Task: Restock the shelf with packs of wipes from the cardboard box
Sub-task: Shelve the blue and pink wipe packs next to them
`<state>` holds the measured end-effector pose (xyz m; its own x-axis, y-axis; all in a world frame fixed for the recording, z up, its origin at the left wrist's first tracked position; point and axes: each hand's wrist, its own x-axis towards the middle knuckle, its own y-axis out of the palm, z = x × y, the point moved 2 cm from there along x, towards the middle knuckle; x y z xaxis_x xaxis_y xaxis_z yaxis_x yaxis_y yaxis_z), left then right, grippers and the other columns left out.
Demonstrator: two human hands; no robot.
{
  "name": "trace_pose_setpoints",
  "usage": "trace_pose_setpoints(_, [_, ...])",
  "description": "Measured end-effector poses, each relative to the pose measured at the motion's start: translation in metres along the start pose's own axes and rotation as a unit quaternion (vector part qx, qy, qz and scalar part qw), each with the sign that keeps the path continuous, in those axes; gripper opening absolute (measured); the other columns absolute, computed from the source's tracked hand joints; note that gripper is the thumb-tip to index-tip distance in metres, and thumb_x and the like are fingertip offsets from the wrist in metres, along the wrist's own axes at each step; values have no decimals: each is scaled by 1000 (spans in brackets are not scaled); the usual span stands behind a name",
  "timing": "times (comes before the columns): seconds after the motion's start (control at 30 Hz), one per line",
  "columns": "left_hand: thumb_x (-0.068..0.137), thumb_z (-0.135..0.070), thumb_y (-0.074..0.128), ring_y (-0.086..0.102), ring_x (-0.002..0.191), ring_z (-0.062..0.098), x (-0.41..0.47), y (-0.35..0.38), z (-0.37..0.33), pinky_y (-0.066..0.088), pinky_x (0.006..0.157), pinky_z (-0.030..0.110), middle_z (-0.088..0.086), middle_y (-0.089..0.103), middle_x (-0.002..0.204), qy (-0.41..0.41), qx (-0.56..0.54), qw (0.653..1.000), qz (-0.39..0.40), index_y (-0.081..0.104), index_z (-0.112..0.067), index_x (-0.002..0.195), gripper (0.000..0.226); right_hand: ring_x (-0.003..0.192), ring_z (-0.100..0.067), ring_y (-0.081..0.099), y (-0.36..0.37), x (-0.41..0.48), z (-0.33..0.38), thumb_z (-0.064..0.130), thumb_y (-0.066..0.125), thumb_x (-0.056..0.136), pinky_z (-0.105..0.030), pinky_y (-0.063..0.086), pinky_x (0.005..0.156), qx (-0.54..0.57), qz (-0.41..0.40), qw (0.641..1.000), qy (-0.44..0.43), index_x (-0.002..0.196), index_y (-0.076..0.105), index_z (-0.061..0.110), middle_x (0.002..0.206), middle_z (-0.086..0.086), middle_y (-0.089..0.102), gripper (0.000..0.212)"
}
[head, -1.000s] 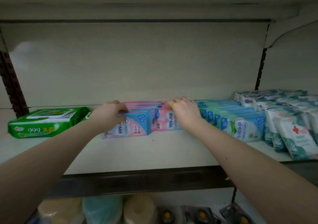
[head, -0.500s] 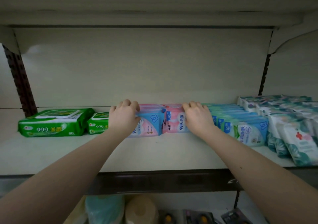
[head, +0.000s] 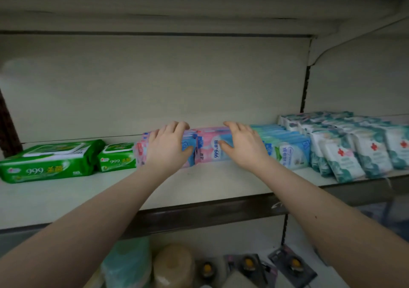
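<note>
Two rows of pink-and-blue wipes packs (head: 209, 149) stand on edge at the back middle of the white shelf (head: 199, 186). My left hand (head: 168, 149) lies over the left row with its fingers stretched across the tops and its thumb on the front face. On the right row rests my right hand (head: 243, 147), fingers straightened toward the back and thumb against the front pack. Neither hand is curled tight round a pack. The cardboard box is out of view.
Two green wipes packs (head: 51, 162) (head: 117, 157) lie to the left. Teal packs (head: 290, 147) and white packs with red crosses (head: 356, 153) fill the right. Bare shelf board lies in front of the packs. Rolls (head: 172, 264) and carded items (head: 250, 264) sit on the lower shelf.
Both hands pushed the pink-and-blue packs back and together toward the shelf wall. Their fingers, curled over the pack tops before, are straighter and looser now.
</note>
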<state>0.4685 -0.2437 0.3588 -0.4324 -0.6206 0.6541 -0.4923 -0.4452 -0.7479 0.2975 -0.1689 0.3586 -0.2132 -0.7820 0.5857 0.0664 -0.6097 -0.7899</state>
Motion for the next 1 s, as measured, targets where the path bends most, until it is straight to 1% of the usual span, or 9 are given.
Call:
trace_pose_setpoints(0.17, [82, -37, 60, 48, 115, 26, -9, 5, -25, 34, 91, 35, 1, 54, 121, 51, -73, 996, -14, 51, -23, 120, 41, 128, -28, 43, -12, -23, -12, 36, 50, 93, -36, 31, 105, 84, -46, 995, 23, 138, 40, 14, 136, -11, 49, 51])
trace_pose_setpoints(0.27, [75, -52, 49, 52, 110, 24, -12, 6, -48, 38, 90, 34, 1, 58, 115, 67, -167, 984, -18, 55, -21, 116, 51, 126, -24, 46, -25, -41, -28, 34, 50, 94, -34, 35, 103, 179, -86, 979, 52, 134, 44, 13, 133, -9, 53, 45])
trace_pose_setpoints(0.43, [77, -44, 56, 53, 106, 11, -23, 15, -118, 37, 88, 18, -7, 60, 108, 82, -388, 918, -12, 57, -20, 109, 40, 117, -12, 53, -50, -88, -71, 36, 50, 90, -26, 39, 99, 345, -151, 922, 91, 125, 51, 14, 119, 0, 58, 41])
trace_pose_setpoints(0.53, [77, -48, 52, 53, 104, 5, -35, 29, -184, 40, 93, 21, -10, 59, 106, 121, -445, 887, -4, 55, -24, 107, 39, 111, -8, 55, -67, -134, -122, 29, 49, 94, -24, 42, 98, 391, -186, 893, 124, 122, 51, 14, 116, 2, 59, 32])
trace_pose_setpoints(0.63, [80, -43, 53, 54, 104, 5, -51, 48, -258, 44, 95, 35, -10, 60, 105, 160, -481, 862, 7, 57, -20, 107, 36, 113, -6, 55, -85, -187, -177, 28, 47, 96, -23, 43, 96, 395, -206, 881, 160, 123, 51, 17, 119, 0, 59, 29])
trace_pose_setpoints(0.73, [81, -40, 54, 56, 105, 9, -77, 73, -339, 47, 91, 43, -6, 61, 108, 207, -504, 837, 47, 58, -18, 109, 36, 110, -4, 56, -107, -244, -234, 32, 45, 94, -17, 46, 91, 385, -223, 874, 195, 122, 50, 17, 117, 1, 59, 33])
trace_pose_setpoints(0.83, [82, -44, 53, 56, 106, 12, -111, 108, -416, 46, 90, 45, -7, 59, 110, 240, -515, 816, 105, 56, -24, 111, 36, 107, -4, 57, -125, -304, -292, 34, 43, 94, -15, 46, 87, 360, -242, 869, 239, 119, 50, 19, 113, 4, 60, 30])
trace_pose_setpoints(0.93, [82, -49, 54, 52, 108, 7, -148, 141, -476, 45, 93, 41, -20, 52, 106, 247, -528, 796, 160, 50, -34, 110, 31, 106, -4, 57, -134, -359, -340, 27, 42, 98, -14, 45, 87, 325, -249, 868, 282, 120, 52, 14, 112, 5, 60, 27])
trace_pose_setpoints(1.0, [81, -45, 59, 50, 109, 5, -176, 164, -518, 42, 96, 36, -26, 49, 105, 256, -536, 777, 207, 48, -36, 107, 29, 105, -2, 58, -139, -401, -373, 24, 42, 98, -12, 45, 86, 308, -258, 862, 310, 117, 53, 15, 111, 6, 61, 24])
